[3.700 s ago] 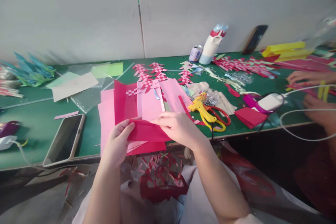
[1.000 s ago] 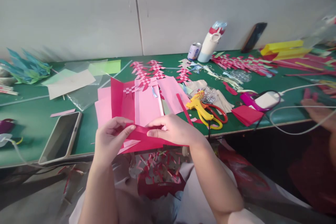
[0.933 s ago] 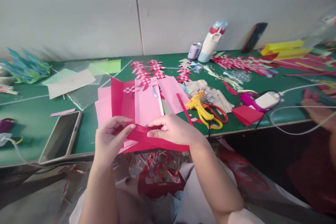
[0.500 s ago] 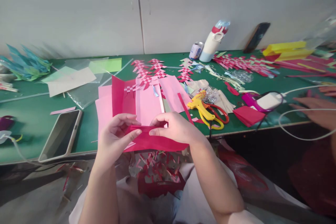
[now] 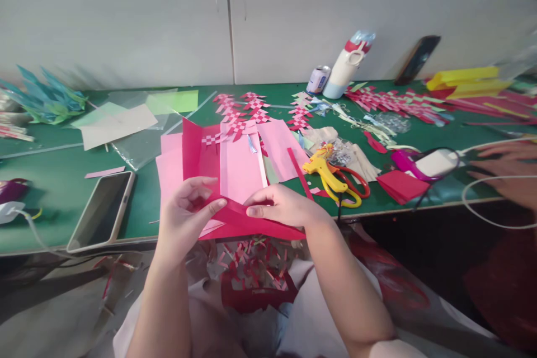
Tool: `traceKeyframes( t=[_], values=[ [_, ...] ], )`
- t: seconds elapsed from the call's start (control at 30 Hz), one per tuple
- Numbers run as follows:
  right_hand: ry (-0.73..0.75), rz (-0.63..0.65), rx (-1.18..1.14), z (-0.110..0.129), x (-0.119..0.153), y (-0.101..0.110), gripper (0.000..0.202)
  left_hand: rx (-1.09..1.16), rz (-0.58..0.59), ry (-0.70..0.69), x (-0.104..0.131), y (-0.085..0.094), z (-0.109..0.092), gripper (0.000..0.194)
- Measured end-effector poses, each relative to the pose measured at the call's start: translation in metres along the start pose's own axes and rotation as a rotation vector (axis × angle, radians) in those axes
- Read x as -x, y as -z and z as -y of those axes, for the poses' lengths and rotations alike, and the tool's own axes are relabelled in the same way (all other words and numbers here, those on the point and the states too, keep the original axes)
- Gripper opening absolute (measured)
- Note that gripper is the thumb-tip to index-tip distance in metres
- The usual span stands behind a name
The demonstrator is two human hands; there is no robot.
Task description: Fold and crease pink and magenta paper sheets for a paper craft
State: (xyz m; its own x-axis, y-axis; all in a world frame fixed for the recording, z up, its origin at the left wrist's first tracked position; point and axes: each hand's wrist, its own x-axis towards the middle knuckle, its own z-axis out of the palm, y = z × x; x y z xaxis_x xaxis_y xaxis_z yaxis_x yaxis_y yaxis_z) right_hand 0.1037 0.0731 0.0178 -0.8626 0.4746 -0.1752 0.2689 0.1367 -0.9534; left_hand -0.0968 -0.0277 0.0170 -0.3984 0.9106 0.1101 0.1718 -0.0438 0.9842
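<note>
A sheet of red paper [image 5: 251,225] is held at the table's front edge, its upper edge folded over. My left hand [image 5: 191,210] pinches the fold between thumb and fingers at its left part. My right hand [image 5: 281,207] grips the same fold farther right, thumb in front. Behind the hands lie pink paper sheets [image 5: 241,165] and an upright-edged red sheet [image 5: 191,151]. Woven red-and-pink paper strips [image 5: 232,114] rest beyond them. Yellow-handled scissors [image 5: 331,176] lie to the right of my right hand, with orange-handled ones [image 5: 356,179] partly under them.
A phone [image 5: 103,210] lies left on the green table [image 5: 46,179]. A bottle [image 5: 346,70] and a can [image 5: 318,79] stand by the wall. At right are a folded red paper [image 5: 403,185], a white charger [image 5: 436,162] with cable, and another person's hand [image 5: 509,165]. Paper scraps [image 5: 255,263] lie below.
The folded edge of the red paper now slants down to the right, and my right hand sits slightly lower and farther right. The whole view has shifted a little.
</note>
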Motion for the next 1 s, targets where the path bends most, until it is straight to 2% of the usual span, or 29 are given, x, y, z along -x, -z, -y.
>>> traceKeyframes(
  t=[0.13,0.27,0.63,0.83,1.0],
  values=[
    [-0.003,0.084,-0.011,-0.007,0.000,0.002,0.043,-0.018,-0.019,0.010,0.001,-0.001,-0.001,0.041],
    [-0.002,0.123,-0.041,-0.010,-0.003,0.001,0.045,-0.107,-0.065,-0.051,0.002,-0.002,-0.003,0.041],
    [-0.026,0.064,-0.130,-0.019,-0.014,-0.008,0.036,-0.613,-0.137,-0.522,0.004,-0.003,0.004,0.019],
    [-0.078,0.031,-0.208,-0.022,-0.015,-0.011,0.039,-0.681,-0.093,-0.775,0.003,-0.003,0.003,0.021],
    [-0.073,0.024,-0.175,-0.024,-0.014,-0.009,0.036,-0.668,-0.032,-0.828,0.005,0.001,-0.001,0.026]
  ],
)
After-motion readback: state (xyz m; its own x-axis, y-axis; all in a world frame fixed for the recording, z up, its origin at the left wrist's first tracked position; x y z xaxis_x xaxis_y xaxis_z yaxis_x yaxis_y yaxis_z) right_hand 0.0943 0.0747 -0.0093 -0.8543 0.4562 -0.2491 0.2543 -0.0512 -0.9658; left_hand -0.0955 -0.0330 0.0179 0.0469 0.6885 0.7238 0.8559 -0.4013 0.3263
